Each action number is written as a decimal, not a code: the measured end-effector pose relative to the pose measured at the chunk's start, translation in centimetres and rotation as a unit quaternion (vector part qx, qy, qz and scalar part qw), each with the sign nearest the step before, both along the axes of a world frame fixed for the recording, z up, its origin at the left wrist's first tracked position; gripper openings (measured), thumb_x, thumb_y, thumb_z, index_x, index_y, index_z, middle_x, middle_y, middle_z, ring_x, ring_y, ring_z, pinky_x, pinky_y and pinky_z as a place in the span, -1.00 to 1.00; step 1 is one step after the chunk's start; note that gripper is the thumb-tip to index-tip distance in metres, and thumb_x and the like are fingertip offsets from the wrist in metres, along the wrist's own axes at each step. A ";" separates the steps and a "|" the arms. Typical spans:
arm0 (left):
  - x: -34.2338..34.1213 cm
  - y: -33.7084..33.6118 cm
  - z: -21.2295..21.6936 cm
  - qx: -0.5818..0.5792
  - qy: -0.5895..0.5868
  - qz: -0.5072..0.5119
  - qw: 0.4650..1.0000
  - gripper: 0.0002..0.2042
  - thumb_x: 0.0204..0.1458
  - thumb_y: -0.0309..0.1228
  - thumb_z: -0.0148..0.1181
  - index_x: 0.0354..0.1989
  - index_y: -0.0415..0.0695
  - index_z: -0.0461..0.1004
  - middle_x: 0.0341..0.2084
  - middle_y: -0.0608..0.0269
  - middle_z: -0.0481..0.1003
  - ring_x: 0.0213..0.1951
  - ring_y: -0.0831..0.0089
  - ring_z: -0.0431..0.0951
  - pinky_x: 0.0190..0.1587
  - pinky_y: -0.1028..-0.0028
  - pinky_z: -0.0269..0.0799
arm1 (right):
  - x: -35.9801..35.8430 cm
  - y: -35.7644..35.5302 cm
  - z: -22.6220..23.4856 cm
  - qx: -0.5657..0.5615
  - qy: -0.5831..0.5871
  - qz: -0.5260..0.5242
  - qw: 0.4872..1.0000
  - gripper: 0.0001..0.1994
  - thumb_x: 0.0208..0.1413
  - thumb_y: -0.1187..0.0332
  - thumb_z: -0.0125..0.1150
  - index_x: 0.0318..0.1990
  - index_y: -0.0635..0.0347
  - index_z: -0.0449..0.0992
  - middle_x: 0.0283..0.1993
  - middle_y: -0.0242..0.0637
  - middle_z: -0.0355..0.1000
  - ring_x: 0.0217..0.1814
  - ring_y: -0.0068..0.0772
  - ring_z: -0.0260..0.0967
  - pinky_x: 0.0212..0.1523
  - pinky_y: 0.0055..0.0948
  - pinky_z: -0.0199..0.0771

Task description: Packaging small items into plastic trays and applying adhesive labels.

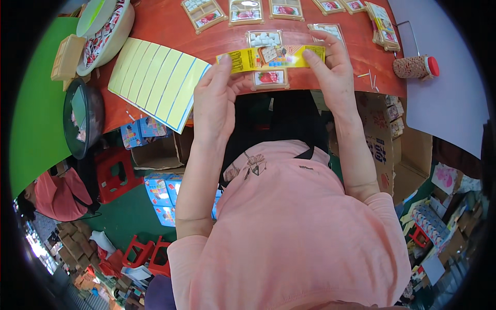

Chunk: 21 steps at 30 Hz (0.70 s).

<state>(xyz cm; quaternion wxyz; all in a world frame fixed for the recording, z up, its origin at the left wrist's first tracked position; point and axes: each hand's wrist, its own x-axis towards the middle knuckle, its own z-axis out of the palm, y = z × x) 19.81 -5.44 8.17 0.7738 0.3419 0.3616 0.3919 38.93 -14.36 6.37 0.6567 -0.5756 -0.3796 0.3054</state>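
Note:
A yellow printed label strip [292, 58] is stretched between my two hands above the red table's front edge. My left hand [213, 95] pinches its left end between thumb and fingers, and my right hand [333, 70] grips the other end. Directly under the strip sits a small beige compartment tray [264, 39] with white pieces in its far part and a strawberry-printed packet [269, 77] in its near part. The strip hides the tray's middle. Beside my left hand lies a pale yellow backing sheet [155, 82] divided by blue lines. Another tray [329, 31] is partly behind my right fingers.
More filled trays [246, 13] line the table's far side. Wrapped trays are stacked [382, 26] at right, near a red-lidded jar [416, 67] and several thin sticks [371, 77]. A white bowl of packets [106, 44] and a dark basin [93, 119] stand left. Another person [59, 196] is beyond.

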 end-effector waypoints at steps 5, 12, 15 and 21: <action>0.8 2.5 -3.5 0.050 0.135 -0.024 0.989 -0.76 0.23 -0.39 0.19 -0.12 -0.37 0.54 -0.39 0.17 0.57 -0.48 0.57 0.55 -0.37 0.57 0.49 | 0.8 1.1 -1.4 -0.035 -0.048 -0.021 0.998 -0.60 0.24 0.41 0.24 0.20 0.17 0.34 -0.09 -0.31 0.51 -0.02 -0.61 0.45 -0.10 -0.65 0.45; 2.4 2.9 -1.9 0.188 0.254 0.037 0.948 -0.40 0.08 -0.56 0.30 0.26 -0.35 0.14 -0.49 0.17 0.54 -0.58 0.62 0.48 -0.56 0.64 0.38 | 1.8 2.2 -2.7 -0.061 -0.226 -0.053 0.971 -0.65 0.25 0.39 0.21 0.16 0.18 0.36 -0.16 -0.27 0.51 -0.10 -0.58 0.44 -0.08 -0.56 0.44; 1.8 2.3 -3.3 0.181 0.287 0.022 0.940 -0.35 0.06 -0.58 0.30 0.28 -0.32 0.08 -0.49 0.18 0.53 -0.57 0.63 0.49 -0.57 0.65 0.38 | 1.1 1.1 -3.0 -0.126 -0.217 -0.027 0.968 -0.67 0.25 0.36 0.20 0.13 0.18 0.39 -0.13 -0.24 0.51 -0.08 -0.50 0.45 -0.04 -0.50 0.44; 1.7 1.6 -4.5 0.172 0.312 0.029 0.934 -0.39 0.07 -0.56 0.31 0.26 -0.32 0.13 -0.53 0.25 0.50 -0.58 0.64 0.46 -0.57 0.67 0.36 | 0.5 0.8 -3.5 -0.128 -0.263 -0.042 0.955 -0.73 0.25 0.31 0.20 0.05 0.16 0.46 -0.09 -0.19 0.52 -0.03 -0.43 0.46 -0.03 -0.42 0.46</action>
